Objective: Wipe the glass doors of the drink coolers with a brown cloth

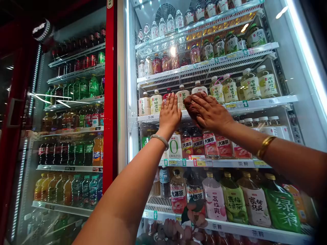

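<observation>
My left hand is raised at the glass front of a lit drinks cooler, fingers straight and pointing up, with nothing in it. A pale bangle circles that wrist. To its right, my right hand lies flat with its fingers stretched to the left. Beneath and beside its fingers is a dark brown shape; whether it is a cloth or a reflection is unclear. The right wrist wears a gold bangle. Behind both hands stand pear drink bottles.
Shelves of bottled drinks fill the cooler, with large bottles low down. A red frame separates it from a second cooler with green bottles at the left. Reflections show on the glass near the bottom.
</observation>
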Motion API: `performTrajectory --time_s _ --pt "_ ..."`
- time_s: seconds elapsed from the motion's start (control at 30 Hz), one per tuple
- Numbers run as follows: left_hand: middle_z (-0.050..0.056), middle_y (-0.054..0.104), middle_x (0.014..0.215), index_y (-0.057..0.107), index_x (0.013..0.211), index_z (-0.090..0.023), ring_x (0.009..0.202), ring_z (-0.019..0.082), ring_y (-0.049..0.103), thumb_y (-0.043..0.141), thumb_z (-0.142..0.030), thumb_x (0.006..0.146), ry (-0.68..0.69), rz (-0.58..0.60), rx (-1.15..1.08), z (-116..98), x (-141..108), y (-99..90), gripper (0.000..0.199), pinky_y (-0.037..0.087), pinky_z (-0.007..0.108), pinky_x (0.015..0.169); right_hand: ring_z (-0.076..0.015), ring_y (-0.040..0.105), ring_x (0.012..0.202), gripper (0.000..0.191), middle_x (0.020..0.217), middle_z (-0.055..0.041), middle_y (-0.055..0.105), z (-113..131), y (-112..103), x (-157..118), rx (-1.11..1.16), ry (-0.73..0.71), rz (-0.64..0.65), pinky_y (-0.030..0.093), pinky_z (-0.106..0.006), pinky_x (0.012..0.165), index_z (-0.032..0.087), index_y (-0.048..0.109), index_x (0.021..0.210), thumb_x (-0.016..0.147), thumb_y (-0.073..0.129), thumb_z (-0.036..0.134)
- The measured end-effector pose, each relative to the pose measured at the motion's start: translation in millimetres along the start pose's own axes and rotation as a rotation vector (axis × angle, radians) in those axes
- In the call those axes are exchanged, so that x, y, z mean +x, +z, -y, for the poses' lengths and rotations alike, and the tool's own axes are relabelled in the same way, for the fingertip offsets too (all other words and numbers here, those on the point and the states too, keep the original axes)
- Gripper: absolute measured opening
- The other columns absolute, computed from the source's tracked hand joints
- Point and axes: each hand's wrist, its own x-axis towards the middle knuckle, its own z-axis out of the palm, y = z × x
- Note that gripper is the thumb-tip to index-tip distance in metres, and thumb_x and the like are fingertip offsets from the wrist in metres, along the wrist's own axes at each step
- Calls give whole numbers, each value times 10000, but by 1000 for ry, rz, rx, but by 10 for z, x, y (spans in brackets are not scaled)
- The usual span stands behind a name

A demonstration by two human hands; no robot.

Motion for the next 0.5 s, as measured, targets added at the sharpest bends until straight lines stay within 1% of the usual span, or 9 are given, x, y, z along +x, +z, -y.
performTrajectory --time_s 0.07,0.13,0.2,0.23,0.27,0.33,0.4,0.43,0.5 --pt "71 232 1762 264 1660 -133 1650 191 120 275 -281 1025 -6 6 0 -9 -4 -1 653 61 430 1365 -274 70 1653 677 1756 -47 230 -143 -77 37 -24 41 1 127 -529 1356 192 289 1657 1019 389 393" --pt "67 224 1764 254 1664 -140 1650 187 119 274 -283 1026 -9 7 -5 -14 -9 -1 654 64 433 1365 -307 79 1647 682 1755 -72 230 -179 -73 220 -32 185 -43 119 -545 1351 161 313 1645 1010 396 395" --pt "67 213 1766 248 1666 -137 1650 180 115 265 -287 1029 -7 6 -1 -11 -13 1 654 60 424 1364 -349 82 1642 689 1756 -84 222 -82 5 444 -31 361 -97 101 -592 1340 161 344 1630 991 430 403" --pt "70 210 1767 247 1666 -132 1650 179 115 262 -291 1031 -4 6 2 -6 -13 2 654 57 418 1364 -365 82 1640 694 1758 -85 214 6 59 528 -30 418 -111 96 -614 1334 170 356 1625 981 451 409" --pt "69 211 1767 248 1666 -134 1650 177 116 262 -294 1032 -2 5 4 1 -13 4 654 57 414 1363 -372 83 1640 698 1760 -81 210 106 112 574 -26 438 -119 101 -627 1331 183 364 1623 973 468 416" --pt "59 221 1765 251 1668 -159 1648 172 125 262 -302 1036 4 -1 -6 18 -9 10 648 67 413 1362 -353 96 1643 697 1758 -57 221 286 189 524 -8 367 -119 134 -624 1331 223 344 1634 978 470 423" --pt "49 234 1763 251 1670 -192 1646 169 136 259 -317 1043 9 -10 -27 34 -6 14 639 86 424 1361 -313 99 1649 691 1754 -32 240 360 191 309 13 214 -102 172 -604 1335 260 284 1660 1003 434 415" --pt "48 236 1763 248 1671 -202 1646 169 138 258 -325 1047 11 -13 -35 39 -5 15 636 92 429 1360 -295 95 1651 694 1752 -26 244 341 161 170 19 141 -85 184 -597 1336 269 250 1671 1012 420 406" --pt "51 226 1765 245 1672 -205 1647 175 136 265 -348 1052 7 -10 -41 41 -5 13 637 93 435 1359 -273 89 1653 716 1754 -24 233 204 55 -89 22 36 -36 196 -590 1338 274 193 1684 1016 424 387"
